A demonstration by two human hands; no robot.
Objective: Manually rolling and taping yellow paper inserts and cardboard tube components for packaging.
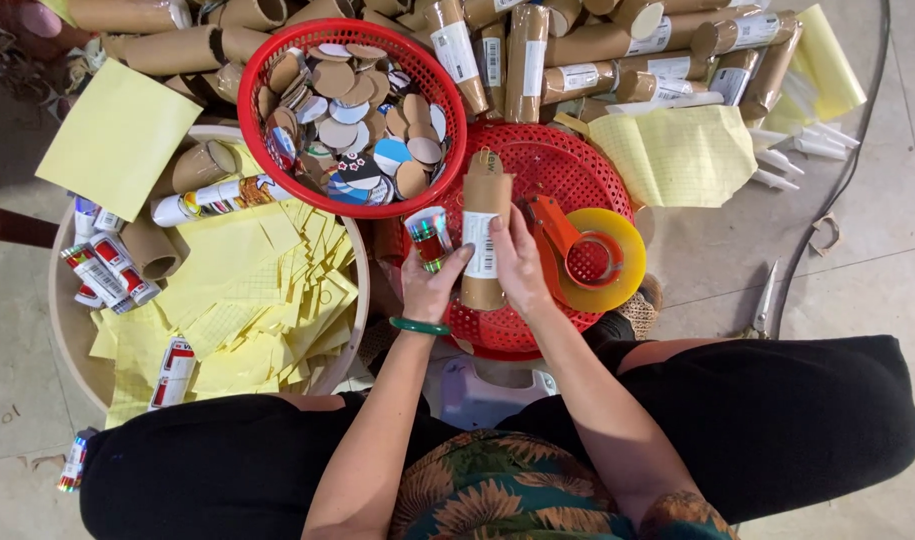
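Both hands hold one brown cardboard tube (484, 205) with a white label, upright over a flat red mesh tray (567, 165). My left hand (432, 285) grips its lower left side and also pinches a small shiny multicoloured tube (429, 236). My right hand (517, 265) wraps the tube's right side. An orange tape dispenser with a yellow tape roll (589, 255) lies on the tray just right of my right hand. A green bangle (418, 326) sits on my left wrist.
A red basket (267, 130) of round cardboard discs stands at upper left. Many brown tubes (597, 50) are stacked along the top. A round tray (62, 310) at left holds yellow paper sheets (247, 300) and small tubes. Scissors (764, 300) lie on the floor at right.
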